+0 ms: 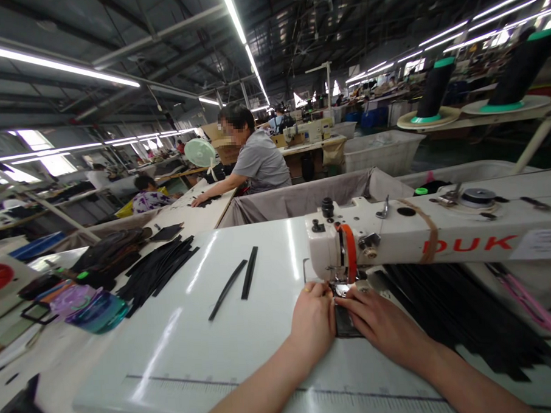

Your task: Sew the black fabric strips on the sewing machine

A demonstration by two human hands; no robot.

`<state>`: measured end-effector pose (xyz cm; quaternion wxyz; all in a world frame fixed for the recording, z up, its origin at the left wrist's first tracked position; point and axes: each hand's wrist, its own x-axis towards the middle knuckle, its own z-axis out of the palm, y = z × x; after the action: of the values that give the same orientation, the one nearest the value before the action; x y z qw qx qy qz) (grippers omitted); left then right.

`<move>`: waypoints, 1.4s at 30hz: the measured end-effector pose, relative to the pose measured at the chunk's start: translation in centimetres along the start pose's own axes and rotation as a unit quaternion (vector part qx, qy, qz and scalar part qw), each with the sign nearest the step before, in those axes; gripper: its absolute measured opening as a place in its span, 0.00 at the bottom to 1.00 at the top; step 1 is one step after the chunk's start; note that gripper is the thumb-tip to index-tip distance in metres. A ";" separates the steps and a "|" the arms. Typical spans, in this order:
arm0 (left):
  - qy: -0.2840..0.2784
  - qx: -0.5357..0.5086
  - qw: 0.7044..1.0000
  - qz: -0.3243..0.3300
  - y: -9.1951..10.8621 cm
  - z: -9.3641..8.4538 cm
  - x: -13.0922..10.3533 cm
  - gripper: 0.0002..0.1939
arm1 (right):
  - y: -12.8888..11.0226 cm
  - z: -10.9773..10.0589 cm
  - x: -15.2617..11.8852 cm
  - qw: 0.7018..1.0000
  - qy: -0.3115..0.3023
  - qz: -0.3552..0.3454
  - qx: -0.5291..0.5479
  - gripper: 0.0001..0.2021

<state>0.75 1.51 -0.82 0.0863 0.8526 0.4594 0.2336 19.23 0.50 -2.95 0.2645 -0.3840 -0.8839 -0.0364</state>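
Observation:
A white sewing machine [395, 235] with an orange band stands on the pale table [163, 357]. Just left of its needle area is my left hand [313, 314], fingers curled together near the lit presser foot. My right hand [374, 315] lies on the other side, its fingers pressed together and pointing at the same spot. What either hand pinches is too small to make out. Between them shows a dark plate [346, 324]. Two black strips [250, 273] lie apart on the table to the left.
Many black strips [472, 319] lie right of the hands, beside pink-handled scissors [526, 299]. Another black pile [162, 266] and a purple-blue bottle [90, 309] sit at left. A person in a grey shirt [267, 161] works beyond. Thread cones [437, 90] stand above right.

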 end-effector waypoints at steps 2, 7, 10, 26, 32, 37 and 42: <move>0.001 0.001 1.000 0.002 0.0 0.0 0.0 0.12 | 0.0 -0.1 0.1 1.000 0.002 0.002 0.000 0.15; 0.011 -0.005 1.000 -0.004 0.3 0.1 -0.4 0.12 | -0.1 -0.3 0.2 1.000 0.003 0.007 0.016 0.16; 0.013 -0.008 1.000 -0.006 0.0 -0.1 -0.2 0.11 | -0.2 -0.5 0.2 1.000 0.004 0.006 0.016 0.16; -0.010 0.078 0.995 -0.053 -7.8 -5.3 -0.1 0.13 | 4.4 -2.5 -1.7 0.963 0.040 0.250 -0.089 0.09; 0.018 0.002 0.994 -0.107 -3.9 -5.4 -1.1 0.15 | 4.9 -2.8 -1.6 0.961 0.001 0.275 -0.028 0.05; -0.068 -0.481 0.853 -0.191 1.7 -0.5 -0.2 0.18 | 2.5 -3.7 -0.6 0.937 -0.061 0.251 0.235 0.09; -0.088 -0.638 0.738 -0.202 0.6 -0.2 -0.2 0.25 | -0.3 -3.0 0.2 0.885 -0.049 0.228 0.403 0.15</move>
<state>1.05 0.95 -0.53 0.6948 0.5021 0.3545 0.3734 20.18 -0.37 -0.23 0.3537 -0.4366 -0.7220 0.4037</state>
